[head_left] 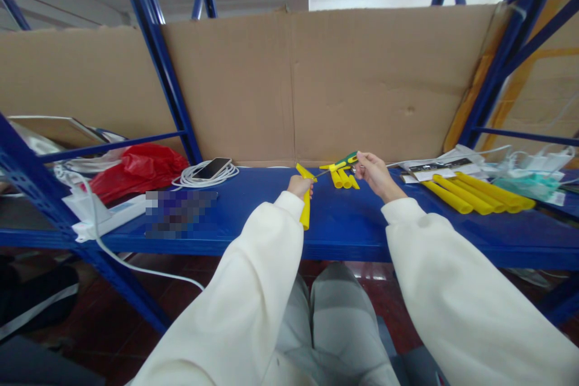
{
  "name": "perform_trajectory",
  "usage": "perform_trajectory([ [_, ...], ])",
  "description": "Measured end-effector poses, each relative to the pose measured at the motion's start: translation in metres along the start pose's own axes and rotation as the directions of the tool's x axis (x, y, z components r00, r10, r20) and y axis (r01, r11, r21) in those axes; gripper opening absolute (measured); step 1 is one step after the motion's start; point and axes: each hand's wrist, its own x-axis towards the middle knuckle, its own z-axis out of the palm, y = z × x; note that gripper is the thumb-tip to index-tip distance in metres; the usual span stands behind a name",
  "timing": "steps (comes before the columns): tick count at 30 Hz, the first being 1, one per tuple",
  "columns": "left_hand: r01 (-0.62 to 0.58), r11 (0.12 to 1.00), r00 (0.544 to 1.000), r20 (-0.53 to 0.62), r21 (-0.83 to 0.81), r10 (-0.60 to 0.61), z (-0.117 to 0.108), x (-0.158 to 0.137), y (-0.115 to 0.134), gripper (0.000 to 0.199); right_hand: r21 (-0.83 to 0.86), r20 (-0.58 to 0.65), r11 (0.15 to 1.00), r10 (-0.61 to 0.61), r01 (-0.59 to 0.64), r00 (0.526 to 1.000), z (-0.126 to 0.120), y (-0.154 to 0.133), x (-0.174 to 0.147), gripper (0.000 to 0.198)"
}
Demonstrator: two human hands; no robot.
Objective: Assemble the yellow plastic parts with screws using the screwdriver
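Observation:
My left hand is closed around a yellow plastic tube, whose upper end pokes out above the fingers. In my right hand are pinched the end of a green-and-yellow handle and its tool, a screwdriver. Its thin metal shaft points left and reaches the tube at my left hand; whether the tip goes inside cannot be made out. Just below the handle, several short yellow pieces lie on the blue shelf top.
Several longer yellow tubes lie at the right by white packets. A phone rests on a coiled white cable at the left, near a red plastic bag and a white power strip. Cardboard closes off the back.

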Motion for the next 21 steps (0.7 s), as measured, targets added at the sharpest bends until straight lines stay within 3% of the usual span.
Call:
perform_trajectory([
  [8,0.000,1.000,1.000,0.007,0.002,0.000,0.001,0.003,-0.002,0.023,-0.046,-0.101,0.999,-0.026,0.022,0.995,-0.004,0.005,0.006,0.047],
  [17,-0.006,1.000,1.000,-0.008,-0.003,0.006,0.001,0.003,-0.002,0.022,0.005,0.081,1.000,0.014,-0.015,0.997,-0.003,-0.006,-0.001,0.036],
  [21,-0.009,1.000,1.000,0.001,-0.011,0.009,0.000,0.009,-0.005,0.015,-0.012,0.074,1.000,0.027,-0.026,0.997,-0.004,-0.006,-0.002,0.043],
])
